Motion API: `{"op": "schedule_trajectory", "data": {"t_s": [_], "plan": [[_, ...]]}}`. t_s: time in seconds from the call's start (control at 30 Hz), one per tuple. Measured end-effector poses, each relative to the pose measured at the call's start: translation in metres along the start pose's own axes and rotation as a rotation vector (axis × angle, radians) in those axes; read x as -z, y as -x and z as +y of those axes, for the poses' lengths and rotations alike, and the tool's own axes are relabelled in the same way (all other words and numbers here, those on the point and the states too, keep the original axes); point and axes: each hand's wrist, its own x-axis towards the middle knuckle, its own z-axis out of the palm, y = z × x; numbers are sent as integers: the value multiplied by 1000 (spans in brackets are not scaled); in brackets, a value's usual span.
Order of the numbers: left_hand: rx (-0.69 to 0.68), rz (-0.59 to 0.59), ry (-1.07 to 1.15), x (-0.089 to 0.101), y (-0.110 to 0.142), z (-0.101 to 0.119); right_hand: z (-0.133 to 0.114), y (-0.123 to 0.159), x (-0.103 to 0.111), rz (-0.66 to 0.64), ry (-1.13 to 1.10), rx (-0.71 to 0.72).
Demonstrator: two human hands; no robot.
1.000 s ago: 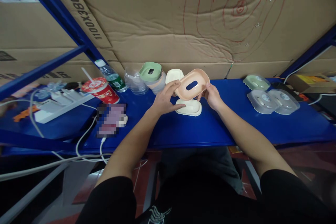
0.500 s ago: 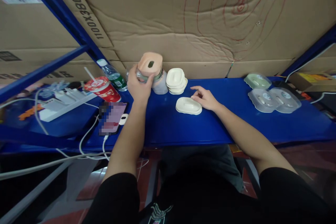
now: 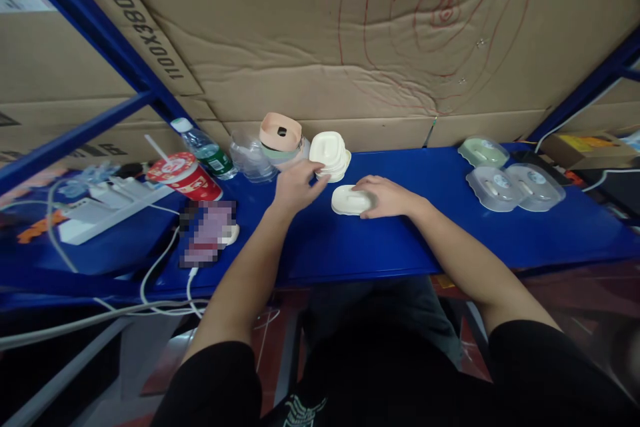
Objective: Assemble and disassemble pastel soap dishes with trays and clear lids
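**Left grip unclear beside the stack; right hand has the lid by one end**

A leftward swing of your left arm could tip the red cup [image 3: 193, 180], its straw being easy to snag, and wet the power strip [image 3: 103, 217] beyond it. The same swing could drag the phone [image 3: 207, 230] by its cable [image 3: 193, 273]. The peach lid [image 3: 281, 133] is perched on a green one, so a knock could shed it. Your left hand [image 3: 303, 183] is at the near left edge of the stack [image 3: 327, 147]; whether it grips, I cannot tell. A sideways push there could slide the uneven layers apart.

Your right hand [image 3: 393, 199] grips the right end of the pale lid [image 3: 345, 199], just in front of the stack. Held at one end, it may pivot or skid if its other end catches.

Beneath is a blue table [image 3: 320, 253], smooth-looking, with a strip of tiled floor [image 3: 270, 333] below its edge. At left runs a blue frame [image 3: 100, 28]; behind stands cardboard [image 3: 280, 27] marked with red rings; clear packs [image 3: 493, 190] lie at right, well apart from your hands.
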Motion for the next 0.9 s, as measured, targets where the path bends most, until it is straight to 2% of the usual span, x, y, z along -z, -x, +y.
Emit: {"op": "schedule_trajectory", "data": {"t_s": [0.1, 0.2, 0.3, 0.4, 0.57, 0.63, 0.7, 0.83, 0.9], "plan": [[-68, -267, 70, -2, 1, 14, 2, 0, 6, 130, -116, 72], [-18, -392, 228, -4, 2, 13, 1, 0, 12, 300, -218, 128], [60, -414, 449, -6, 3, 8, -1, 0, 14, 455, -306, 163], [94, -389, 583, -5, 3, 8, -2, 0, 13, 565, -424, 104], [61, -409, 503, 1, 2, 14, -4, -1, 10, 582, -520, 2], [40, -361, 399, 1, 2, 13, -4, -2, 9, 599, -486, -29], [55, -232, 262, -2, 2, 11, -2, -3, 8, 642, -433, -77], [231, 92, -4, -12, -3, 8, 5, -4, 5, 648, -326, -113], [293, 140, -75, -17, -5, 9, 8, -3, 4, 624, -273, -84]]}}
